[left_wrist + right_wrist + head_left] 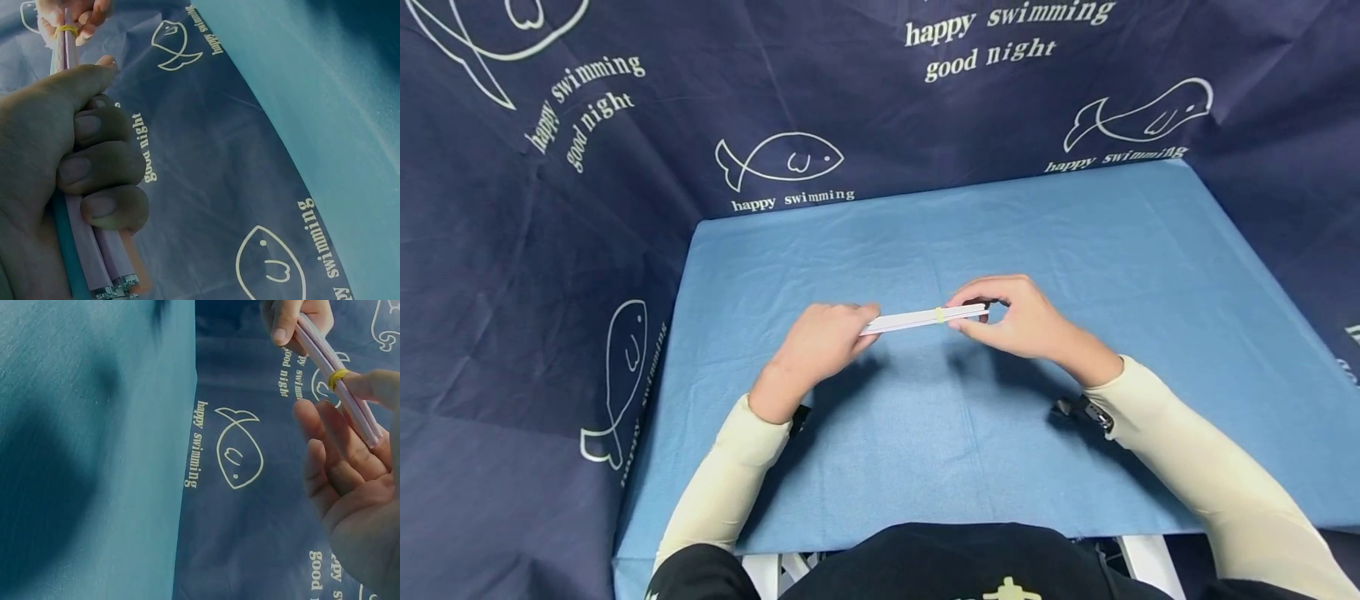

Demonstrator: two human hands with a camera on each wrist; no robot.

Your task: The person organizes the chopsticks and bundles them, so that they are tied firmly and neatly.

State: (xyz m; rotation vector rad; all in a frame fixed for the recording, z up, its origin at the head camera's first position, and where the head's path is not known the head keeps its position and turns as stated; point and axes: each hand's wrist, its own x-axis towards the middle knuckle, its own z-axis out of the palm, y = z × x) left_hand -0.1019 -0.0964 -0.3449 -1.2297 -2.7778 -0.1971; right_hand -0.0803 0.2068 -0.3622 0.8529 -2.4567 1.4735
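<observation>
A slim bundle of pale, straw-like sticks point(904, 320) is held above the table, lying nearly level between both hands. My left hand point(823, 340) grips its left part. In the left wrist view the curled fingers point(103, 164) wrap the bundle, and teal, pink and orange sticks with printed ends point(115, 286) stick out below the fist. A yellow rubber band point(338, 378) encircles the bundle nearer its right end. My right hand point(1026, 321) pinches at the band with the thumb on one side and fingers on the other. The bundle's right end reaches past the band toward the palm.
A blue cloth point(880, 450) covers the table under the hands. Dark blue curtains point(865, 108) with white fish and lettering stand behind it and at the sides. The person's torso point(955, 567) is at the front edge.
</observation>
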